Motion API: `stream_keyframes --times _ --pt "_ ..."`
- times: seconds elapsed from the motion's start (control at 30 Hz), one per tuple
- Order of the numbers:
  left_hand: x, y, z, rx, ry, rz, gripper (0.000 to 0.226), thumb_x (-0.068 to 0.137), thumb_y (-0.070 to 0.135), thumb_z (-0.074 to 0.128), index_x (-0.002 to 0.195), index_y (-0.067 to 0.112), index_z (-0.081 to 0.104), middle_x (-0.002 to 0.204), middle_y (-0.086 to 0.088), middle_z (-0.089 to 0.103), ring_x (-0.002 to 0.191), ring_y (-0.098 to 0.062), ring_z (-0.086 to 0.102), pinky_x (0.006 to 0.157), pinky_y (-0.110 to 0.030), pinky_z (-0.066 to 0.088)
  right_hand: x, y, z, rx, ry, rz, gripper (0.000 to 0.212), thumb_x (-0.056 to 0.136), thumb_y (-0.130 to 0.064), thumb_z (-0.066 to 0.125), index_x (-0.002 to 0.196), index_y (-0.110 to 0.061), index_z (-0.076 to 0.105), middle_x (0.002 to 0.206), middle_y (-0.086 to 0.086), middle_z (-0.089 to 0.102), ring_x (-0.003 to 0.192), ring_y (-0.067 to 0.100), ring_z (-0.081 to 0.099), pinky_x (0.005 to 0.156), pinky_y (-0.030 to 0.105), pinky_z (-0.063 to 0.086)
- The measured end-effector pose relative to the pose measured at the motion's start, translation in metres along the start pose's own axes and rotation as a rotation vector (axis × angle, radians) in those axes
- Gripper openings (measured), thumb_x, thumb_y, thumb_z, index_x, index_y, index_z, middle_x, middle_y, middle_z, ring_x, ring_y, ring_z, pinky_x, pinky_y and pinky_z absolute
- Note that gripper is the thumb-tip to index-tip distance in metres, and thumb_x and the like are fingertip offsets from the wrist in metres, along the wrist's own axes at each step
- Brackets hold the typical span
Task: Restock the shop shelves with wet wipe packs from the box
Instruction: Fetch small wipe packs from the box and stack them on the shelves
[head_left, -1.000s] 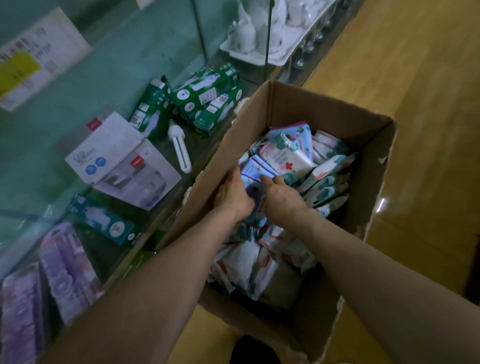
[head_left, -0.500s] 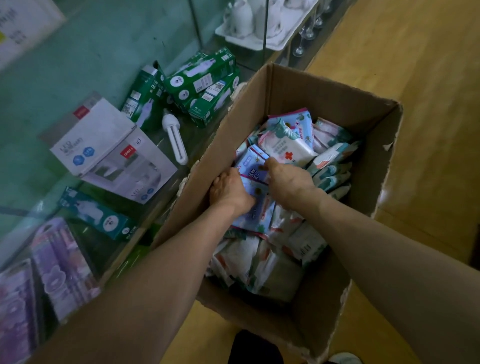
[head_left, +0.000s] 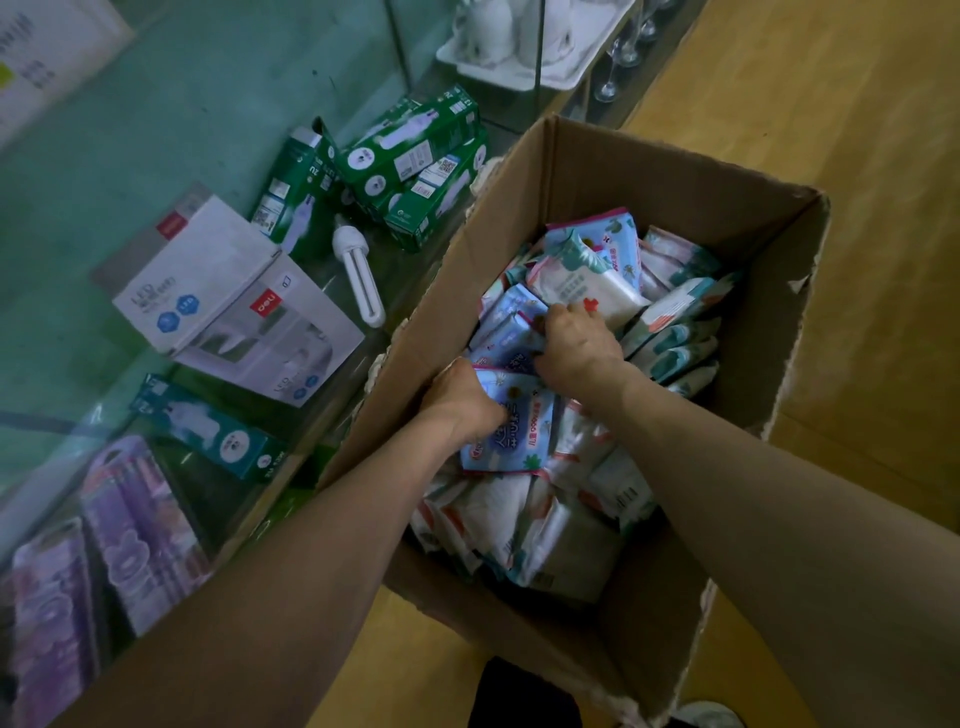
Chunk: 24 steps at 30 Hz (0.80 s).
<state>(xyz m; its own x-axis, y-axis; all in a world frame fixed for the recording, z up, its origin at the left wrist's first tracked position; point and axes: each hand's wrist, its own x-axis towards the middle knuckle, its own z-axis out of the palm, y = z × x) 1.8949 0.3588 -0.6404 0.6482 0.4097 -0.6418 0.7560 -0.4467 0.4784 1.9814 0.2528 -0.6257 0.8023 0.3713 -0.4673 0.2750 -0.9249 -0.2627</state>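
Note:
An open cardboard box (head_left: 737, 171) stands on the wooden floor, filled with several wet wipe packs in blue, white and teal. Both my hands are inside it. My left hand (head_left: 460, 400) grips the upper left edge of a blue wet wipe pack (head_left: 511, 441) lying on top of the pile. My right hand (head_left: 579, 345) curls its fingers round other blue packs (head_left: 506, 325) just beyond it. White packs (head_left: 524, 525) fill the near end of the box and teal-edged ones (head_left: 675, 338) stand along its right side.
A glass shelf (head_left: 171, 130) at left carries green bulb boxes (head_left: 410, 150), a loose white bulb (head_left: 358, 273), a white LED box (head_left: 218, 291), a teal box (head_left: 208, 428) and purple packs (head_left: 135, 530). White ceramics on a tray (head_left: 519, 47) and glasses stand farther back. Wooden floor (head_left: 857, 156) lies right.
Both hands have worked among the blue packs; my left hand has drawn one blue pack up and toward me, and my right hand has closed on the packs behind it.

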Motion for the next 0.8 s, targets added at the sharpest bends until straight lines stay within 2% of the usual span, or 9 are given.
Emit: stream_keyframes --times 0.1,0.2,0.27,0.33,0.43,0.53,0.6,0.7,0.8 --pt "-0.003 0.002 -0.002 0.057 -0.031 0.007 0.075 0.044 0.030 0.071 0.117 0.014 0.065 0.110 -0.008 0.069 0.099 -0.027 0.066 0.086 -0.040 0.056 -0.010 0.004 -0.006 0.019 -0.004 -0.004 0.035 0.092 -0.015 0.056 0.124 -0.007 0.043 0.122 0.015 0.057 0.110 0.033 0.057 0.075 0.033 0.040" --pt "-0.017 0.015 -0.013 0.094 -0.037 0.015 0.070 0.047 0.031 0.076 0.114 0.014 0.064 0.103 -0.006 0.070 0.092 -0.027 0.068 0.082 -0.041 0.057 -0.024 0.015 -0.022 0.005 0.033 0.015 0.032 0.093 -0.022 0.055 0.121 -0.009 0.048 0.120 0.014 0.060 0.108 0.033 0.059 0.077 0.034 0.042" --pt "-0.029 0.029 -0.022 0.120 -0.009 0.021 0.052 0.060 0.028 0.082 0.104 0.011 0.060 0.101 -0.005 0.069 0.091 -0.027 0.068 0.082 -0.039 0.057 -0.036 0.025 -0.037 0.014 0.094 0.032 0.029 0.092 -0.027 0.055 0.116 -0.011 0.054 0.116 0.013 0.062 0.106 0.033 0.059 0.081 0.035 0.045" --pt "-0.040 0.043 -0.030 0.151 0.053 0.046 0.040 0.072 0.025 0.080 0.102 0.014 0.055 0.106 -0.008 0.067 0.097 -0.028 0.065 0.083 -0.034 0.054 -0.050 0.035 -0.054 0.031 0.151 0.042 0.030 0.092 -0.033 0.053 0.111 -0.010 0.056 0.114 0.014 0.062 0.105 0.035 0.059 0.080 0.035 0.045" --pt "-0.063 0.076 -0.041 0.170 0.141 0.109 0.042 0.076 0.026 0.075 0.109 0.012 0.053 0.115 -0.010 0.065 0.102 -0.028 0.064 0.082 -0.031 0.051 -0.075 0.049 -0.086 0.059 0.204 0.054 0.028 0.092 -0.035 0.050 0.104 -0.010 0.056 0.111 0.015 0.063 0.101 0.037 0.060 0.074 0.034 0.042" --pt "-0.090 0.118 -0.052 0.183 0.184 0.177 0.035 0.076 0.027 0.073 0.097 0.015 0.047 0.113 -0.012 0.064 0.102 -0.028 0.063 0.078 -0.031 0.050 -0.099 0.061 -0.122 0.100 0.236 0.066 0.018 0.091 -0.033 0.050 0.090 -0.014 0.049 0.104 0.012 0.065 0.094 0.035 0.061 0.068 0.033 0.040" --pt "-0.111 0.150 -0.057 0.188 0.210 0.232 0.036 0.075 0.028 0.073 0.098 0.014 0.049 0.113 -0.010 0.064 0.101 -0.027 0.062 0.078 -0.029 0.048 -0.118 0.071 -0.148 0.136 0.279 0.094 0.018 0.091 -0.031 0.051 0.091 -0.013 0.051 0.102 0.010 0.064 0.092 0.032 0.061 0.066 0.032 0.039" --pt "-0.142 0.197 -0.058 0.202 0.241 0.314 0.044 0.074 0.031 0.072 0.109 0.013 0.055 0.113 -0.006 0.065 0.101 -0.027 0.063 0.079 -0.028 0.050 -0.152 0.091 -0.188 0.183 0.347 0.132 0.018 0.090 -0.029 0.052 0.095 -0.012 0.054 0.099 0.009 0.063 0.087 0.031 0.058 0.066 0.030 0.039" --pt "-0.178 0.247 -0.051 0.233 0.239 0.396 0.044 0.079 0.032 0.070 0.115 0.011 0.052 0.115 -0.006 0.063 0.103 -0.028 0.062 0.078 -0.028 0.047 -0.188 0.121 -0.227 0.204 0.414 0.175 0.015 0.091 -0.028 0.050 0.091 -0.013 0.051 0.099 0.010 0.062 0.094 0.033 0.059 0.069 0.030 0.039"
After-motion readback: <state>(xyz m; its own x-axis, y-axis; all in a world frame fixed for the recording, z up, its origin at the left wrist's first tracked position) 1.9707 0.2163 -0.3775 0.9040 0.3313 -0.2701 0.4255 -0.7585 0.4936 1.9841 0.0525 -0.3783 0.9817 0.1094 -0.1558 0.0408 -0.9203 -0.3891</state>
